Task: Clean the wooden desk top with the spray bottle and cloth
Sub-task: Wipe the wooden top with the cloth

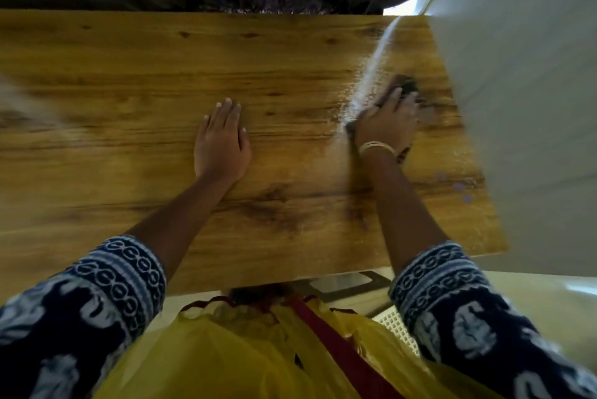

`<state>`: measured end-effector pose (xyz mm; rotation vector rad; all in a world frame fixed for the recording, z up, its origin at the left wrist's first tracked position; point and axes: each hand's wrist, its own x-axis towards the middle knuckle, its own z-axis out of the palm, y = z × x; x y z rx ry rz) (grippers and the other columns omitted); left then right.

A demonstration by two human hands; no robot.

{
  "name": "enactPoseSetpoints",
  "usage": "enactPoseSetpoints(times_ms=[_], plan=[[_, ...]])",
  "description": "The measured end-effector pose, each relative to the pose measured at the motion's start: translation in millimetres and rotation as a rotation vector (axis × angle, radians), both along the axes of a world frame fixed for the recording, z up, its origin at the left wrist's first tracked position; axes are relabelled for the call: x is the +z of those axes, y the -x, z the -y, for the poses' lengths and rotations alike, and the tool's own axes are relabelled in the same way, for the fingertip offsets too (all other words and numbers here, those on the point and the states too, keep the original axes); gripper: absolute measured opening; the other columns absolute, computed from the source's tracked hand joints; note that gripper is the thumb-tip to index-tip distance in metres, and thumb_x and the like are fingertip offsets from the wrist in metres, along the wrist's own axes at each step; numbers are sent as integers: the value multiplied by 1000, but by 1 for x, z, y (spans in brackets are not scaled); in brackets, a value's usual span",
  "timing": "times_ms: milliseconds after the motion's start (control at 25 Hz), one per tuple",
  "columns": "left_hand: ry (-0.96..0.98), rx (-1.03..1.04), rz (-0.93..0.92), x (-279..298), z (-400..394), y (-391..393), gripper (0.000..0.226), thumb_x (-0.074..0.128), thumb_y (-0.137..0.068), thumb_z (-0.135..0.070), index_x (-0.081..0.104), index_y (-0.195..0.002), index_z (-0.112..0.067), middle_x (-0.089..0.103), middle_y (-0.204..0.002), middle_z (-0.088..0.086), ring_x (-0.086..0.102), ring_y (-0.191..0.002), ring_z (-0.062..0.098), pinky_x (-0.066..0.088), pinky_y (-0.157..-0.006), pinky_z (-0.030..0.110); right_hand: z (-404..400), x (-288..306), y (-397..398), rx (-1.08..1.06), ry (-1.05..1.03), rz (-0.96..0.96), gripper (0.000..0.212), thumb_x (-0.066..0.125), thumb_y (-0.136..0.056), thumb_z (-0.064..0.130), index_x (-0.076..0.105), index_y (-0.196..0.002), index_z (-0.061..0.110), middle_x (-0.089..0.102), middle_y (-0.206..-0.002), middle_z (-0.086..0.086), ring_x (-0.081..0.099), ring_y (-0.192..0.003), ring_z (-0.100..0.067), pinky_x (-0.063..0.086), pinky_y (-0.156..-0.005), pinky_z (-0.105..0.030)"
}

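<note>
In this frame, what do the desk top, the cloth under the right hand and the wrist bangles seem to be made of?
Desk top: wood or wood-look laminate, with visible grain, knots and a slight sheen.
Cloth: dark soft fabric, bunched under the right hand; blur hides the weave.
Bangles: thin pale rings with a shine, probably metal, though plastic is possible.

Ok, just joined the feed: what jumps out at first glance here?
The right hand presses a dark cloth onto the wooden desk top near its right edge, beside a bright streak of light. The left hand lies flat at mid-desk. No spray bottle is in view.
</note>
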<state>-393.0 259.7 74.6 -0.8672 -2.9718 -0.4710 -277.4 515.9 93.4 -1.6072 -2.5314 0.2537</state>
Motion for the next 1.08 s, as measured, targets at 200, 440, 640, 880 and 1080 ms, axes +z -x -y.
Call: enactPoseSetpoints(times_ms=[200,440,640,880,1080], plan=[[37,-20,-24,1,1,-1,53,36,-102,-26,31,-151,-9,27,-159,10,23,-148,24,17,-120,40,100,-6,5,935,-35,27,59,35,-98,38,29,-153,17,25,-159,-13,30,-143,-33,29,-114,-45],[43,-23,-6,-1,1,-2,53,34,-102,-26,29,-152,-8,25,-160,10,20,-149,25,16,-121,41,-32,-6,-58,581,-109,66,63,28,-94,40,33,-151,14,32,-155,-19,40,-135,-37,41,-105,-46],[49,-32,-11,7,2,-7,50,34,-102,-21,35,-149,-7,29,-158,11,23,-148,25,15,-121,42,-53,-11,-98,23,-2,16,63,33,-98,34,22,-154,8,18,-159,-23,20,-146,-38,23,-118,-47],[-50,-4,70,5,13,-40,48,37,-102,-20,37,-149,-12,27,-159,6,20,-149,21,15,-121,39,33,2,-34,169,-1,32,63,33,-100,35,18,-155,9,17,-159,-23,21,-146,-38,19,-118,-45],[12,-97,107,6,29,-47,51,34,-104,-23,26,-154,-13,18,-162,4,12,-150,20,10,-121,38,141,-3,-13,862,0,56,60,36,-99,34,23,-155,18,19,-161,-15,21,-147,-32,23,-117,-44]])
